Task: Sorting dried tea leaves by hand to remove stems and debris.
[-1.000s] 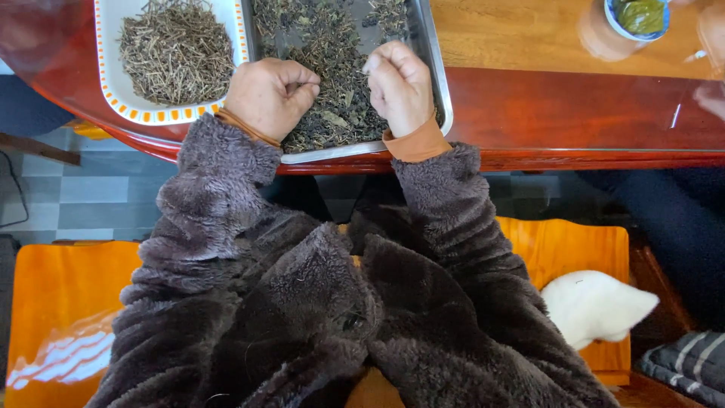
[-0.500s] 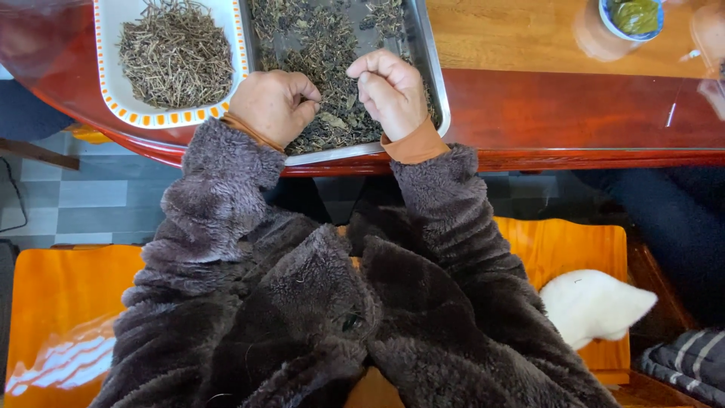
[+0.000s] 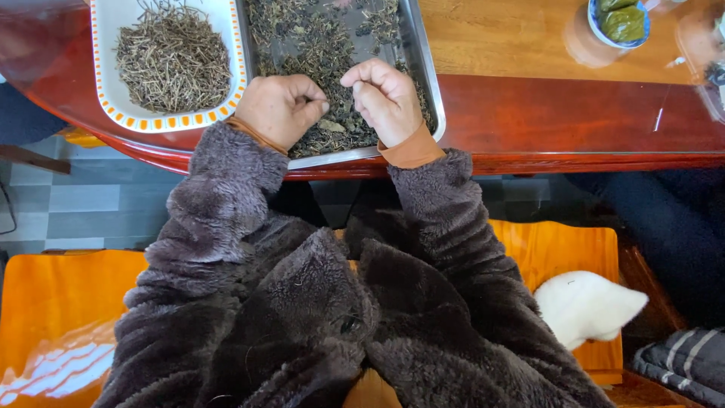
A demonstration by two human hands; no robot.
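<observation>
Left hand (image 3: pixel 281 108): our grip is curled narrow, fingertips pinched on the dark dried leaves (image 3: pixel 326 45), centre top of frame.
Right hand (image 3: pixel 387 98): likewise curled, pinching leaves just beside the left.
Leaves: spread in the rectangular steel tray (image 3: pixel 427 83) on the glossy red-brown bench (image 3: pixel 574 121).
Upper left: white orange-rimmed dish (image 3: pixel 113 94) of pale dry stems (image 3: pixel 172 59).

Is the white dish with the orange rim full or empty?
Partly full: the white dish holds a loose heap of thin dry stems in its middle, with bare white showing around the heap.
</observation>
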